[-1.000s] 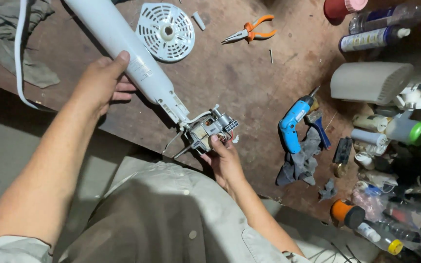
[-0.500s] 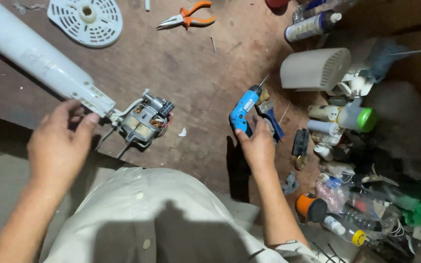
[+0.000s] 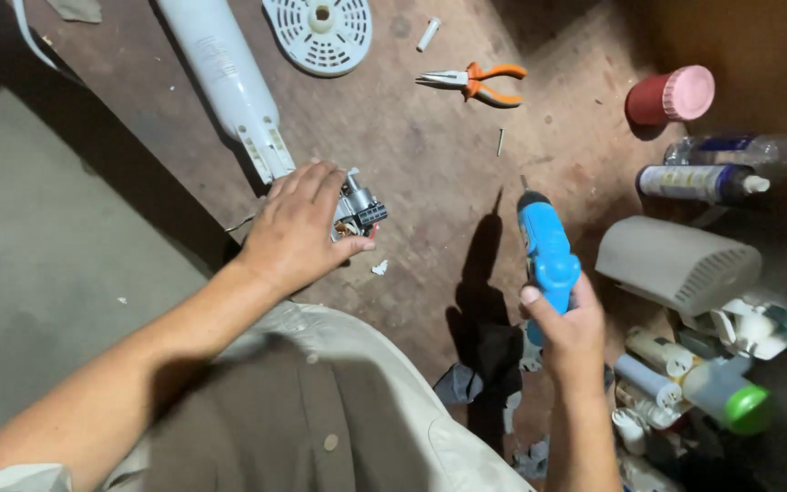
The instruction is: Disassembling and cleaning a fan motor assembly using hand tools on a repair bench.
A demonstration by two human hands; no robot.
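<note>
Since half a second ago, our right hand has lifted the blue electric screwdriver off the table, and our left hand has slid from the end of the white tube onto the small motor assembly. Now the left hand's fingers lie spread and flat over the motor, pressing it to the wood just below the tube's end. The right hand's fingers are curled tight round the screwdriver's grip, its tip pointing away from us; the bit itself is too dark to make out, perhaps a short one. The motor looks dense, stiff and awkward, with loose wires, so we judge its metal frame the safest hold. Orange-handled pliers and a round white grille lie well apart, farther up.
</note>
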